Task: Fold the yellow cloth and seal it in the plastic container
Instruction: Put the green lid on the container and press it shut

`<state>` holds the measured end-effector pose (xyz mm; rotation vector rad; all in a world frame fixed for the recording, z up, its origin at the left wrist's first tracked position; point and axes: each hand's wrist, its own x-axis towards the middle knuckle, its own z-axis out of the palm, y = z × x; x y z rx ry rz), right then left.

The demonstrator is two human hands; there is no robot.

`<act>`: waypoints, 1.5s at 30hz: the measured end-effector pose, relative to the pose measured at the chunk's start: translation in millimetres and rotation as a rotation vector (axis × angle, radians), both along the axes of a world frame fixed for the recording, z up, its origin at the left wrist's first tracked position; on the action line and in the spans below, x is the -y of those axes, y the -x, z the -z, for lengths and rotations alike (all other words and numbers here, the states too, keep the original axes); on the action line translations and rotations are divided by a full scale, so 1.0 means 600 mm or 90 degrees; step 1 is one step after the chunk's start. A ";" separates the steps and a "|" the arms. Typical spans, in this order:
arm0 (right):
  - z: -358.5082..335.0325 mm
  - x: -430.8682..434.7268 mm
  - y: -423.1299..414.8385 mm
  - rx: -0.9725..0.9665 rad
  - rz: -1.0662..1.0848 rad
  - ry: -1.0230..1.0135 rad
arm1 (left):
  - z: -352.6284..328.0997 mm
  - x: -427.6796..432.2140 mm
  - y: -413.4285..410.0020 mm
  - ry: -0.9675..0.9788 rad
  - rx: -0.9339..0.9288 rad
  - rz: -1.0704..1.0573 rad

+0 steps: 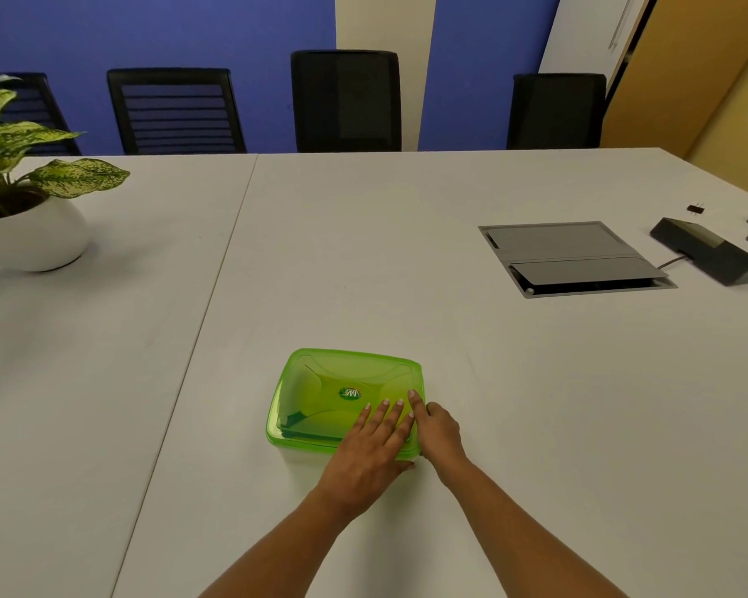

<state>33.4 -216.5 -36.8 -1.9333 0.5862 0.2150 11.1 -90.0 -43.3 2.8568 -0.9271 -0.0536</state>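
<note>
Container (320,403) sits on table (363,252); plant (22,200) far left, floor box (571,256) far right.

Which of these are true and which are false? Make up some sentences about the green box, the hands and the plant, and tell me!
1. The green lid is on the container. True.
2. The left hand lies flat on the lid. True.
3. The potted plant stands right of the container. False: it stands far to the left.
4. The right hand holds the plant. False: it is at the container's right edge.
5. Black chairs stand behind the table. True.
</note>
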 end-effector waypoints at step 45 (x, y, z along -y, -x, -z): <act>0.008 -0.015 0.057 0.084 0.100 -0.084 | -0.019 0.012 -0.031 -0.076 -0.026 -0.086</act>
